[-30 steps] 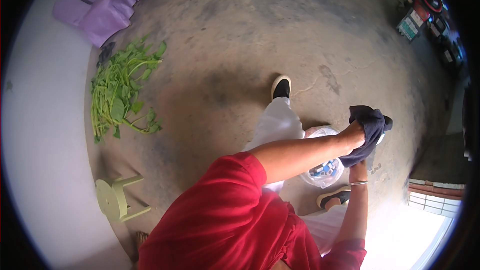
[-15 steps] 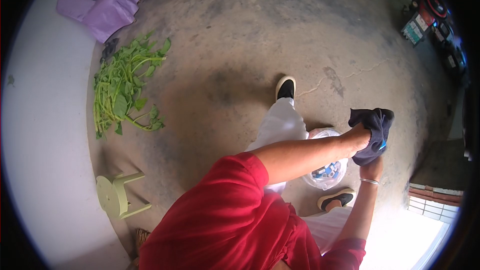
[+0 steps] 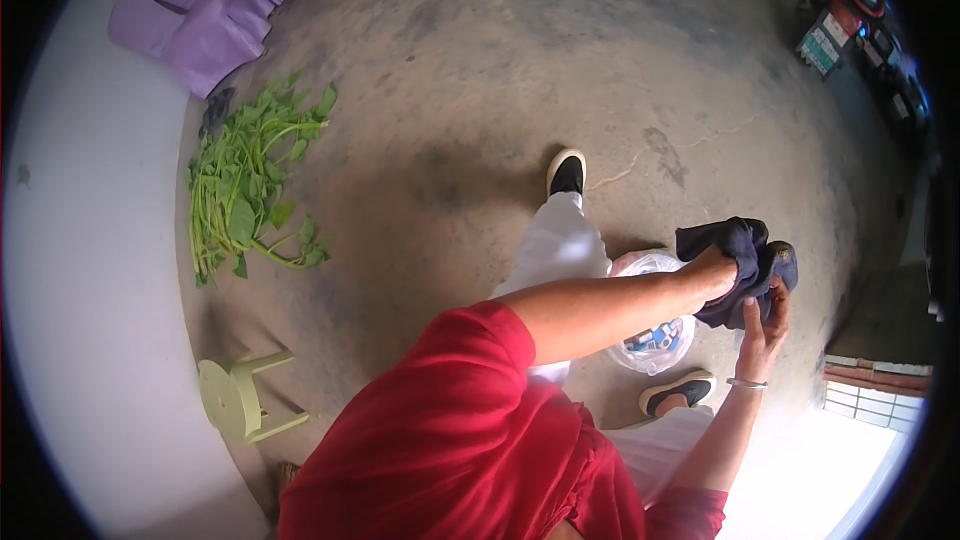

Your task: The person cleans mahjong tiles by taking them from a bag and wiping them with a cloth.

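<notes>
Together, left hand (image 3: pixel 711 274) clutching dark cloth (image 3: pixel 740 237), right hand (image 3: pixel 764 332) gripping it, fingers (image 3: pixel 779 299) bent.

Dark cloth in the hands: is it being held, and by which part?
Yes. The left hand grips the dark cloth by its bunched middle. The right hand touches its lower edge; whether it grips there is unclear.
</notes>
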`<state>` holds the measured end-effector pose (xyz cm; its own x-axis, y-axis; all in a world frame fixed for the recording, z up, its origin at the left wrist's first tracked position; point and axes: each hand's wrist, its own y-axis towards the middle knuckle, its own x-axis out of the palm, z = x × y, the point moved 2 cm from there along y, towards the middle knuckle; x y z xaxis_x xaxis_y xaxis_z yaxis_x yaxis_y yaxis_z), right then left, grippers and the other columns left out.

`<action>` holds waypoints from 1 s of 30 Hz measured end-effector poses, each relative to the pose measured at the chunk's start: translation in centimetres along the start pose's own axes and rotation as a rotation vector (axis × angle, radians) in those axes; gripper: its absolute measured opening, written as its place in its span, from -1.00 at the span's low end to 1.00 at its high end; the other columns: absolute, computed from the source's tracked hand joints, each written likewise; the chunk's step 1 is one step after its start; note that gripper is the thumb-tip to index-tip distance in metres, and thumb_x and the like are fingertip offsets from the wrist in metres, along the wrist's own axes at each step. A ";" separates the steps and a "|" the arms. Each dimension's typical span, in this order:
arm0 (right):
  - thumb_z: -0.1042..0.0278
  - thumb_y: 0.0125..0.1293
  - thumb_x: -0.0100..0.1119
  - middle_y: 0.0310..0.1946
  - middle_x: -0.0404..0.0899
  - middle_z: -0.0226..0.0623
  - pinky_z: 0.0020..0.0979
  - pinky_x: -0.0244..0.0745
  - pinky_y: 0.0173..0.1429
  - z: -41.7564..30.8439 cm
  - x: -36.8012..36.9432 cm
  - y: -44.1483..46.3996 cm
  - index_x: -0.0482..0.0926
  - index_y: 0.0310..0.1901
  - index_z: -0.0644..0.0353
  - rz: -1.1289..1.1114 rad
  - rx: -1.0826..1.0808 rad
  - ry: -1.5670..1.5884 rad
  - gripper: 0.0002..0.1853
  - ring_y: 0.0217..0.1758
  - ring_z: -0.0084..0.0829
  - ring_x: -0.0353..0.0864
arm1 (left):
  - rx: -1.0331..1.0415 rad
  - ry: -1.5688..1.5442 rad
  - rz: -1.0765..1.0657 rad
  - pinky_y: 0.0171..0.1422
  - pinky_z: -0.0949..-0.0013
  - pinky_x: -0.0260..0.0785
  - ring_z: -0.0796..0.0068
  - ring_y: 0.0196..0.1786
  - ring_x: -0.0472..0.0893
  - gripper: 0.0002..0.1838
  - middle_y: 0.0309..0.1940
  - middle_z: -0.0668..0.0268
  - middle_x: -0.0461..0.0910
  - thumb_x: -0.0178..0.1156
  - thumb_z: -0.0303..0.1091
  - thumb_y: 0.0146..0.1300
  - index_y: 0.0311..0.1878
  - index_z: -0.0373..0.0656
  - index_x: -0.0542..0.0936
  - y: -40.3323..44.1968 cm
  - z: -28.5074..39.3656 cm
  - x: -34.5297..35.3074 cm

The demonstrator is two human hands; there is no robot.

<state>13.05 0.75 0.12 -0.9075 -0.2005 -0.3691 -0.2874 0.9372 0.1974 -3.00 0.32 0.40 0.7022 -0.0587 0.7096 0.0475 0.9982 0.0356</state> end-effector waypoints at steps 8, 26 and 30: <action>0.25 0.30 0.16 0.12 0.36 -0.17 -0.42 0.20 0.27 0.6 -0.4 0.4 0.29 0.21 0.33 0.056 0.079 0.019 -0.47 0.16 -0.41 0.35 | 0.023 -0.033 0.021 -0.03 0.58 0.31 0.68 -0.16 0.37 -0.88 -0.27 0.45 0.43 -0.02 -0.43 0.32 -0.12 -0.16 0.44 -0.3 -3.2 0.5; 0.43 0.30 0.06 0.00 0.46 -0.24 -0.42 0.30 0.18 0.5 0.2 1.0 0.30 0.12 0.20 0.058 0.143 0.596 -0.63 0.04 -0.46 0.45 | 0.194 0.666 0.028 -0.21 0.32 0.42 0.36 -0.30 0.58 -0.70 -0.35 0.18 0.57 0.17 -0.14 0.16 -0.25 -0.21 0.50 -0.3 -1.9 -0.1; 0.40 0.34 0.05 -0.10 0.52 -0.35 -0.51 0.32 0.13 3.5 -1.2 1.4 0.45 -0.05 0.20 0.111 0.172 0.584 -0.81 -0.01 -0.55 0.46 | 0.184 0.924 -0.049 -0.27 0.28 0.41 0.26 -0.32 0.60 -0.79 -0.41 0.15 0.57 0.16 -0.24 0.12 -0.34 -0.19 0.51 0.1 -2.8 -0.7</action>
<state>14.81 3.25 -2.37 -0.9609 -0.1770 0.2130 -0.1727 0.9842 0.0390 -1.49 0.44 -2.10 0.9912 -0.0058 -0.1322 0.0347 0.9754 0.2175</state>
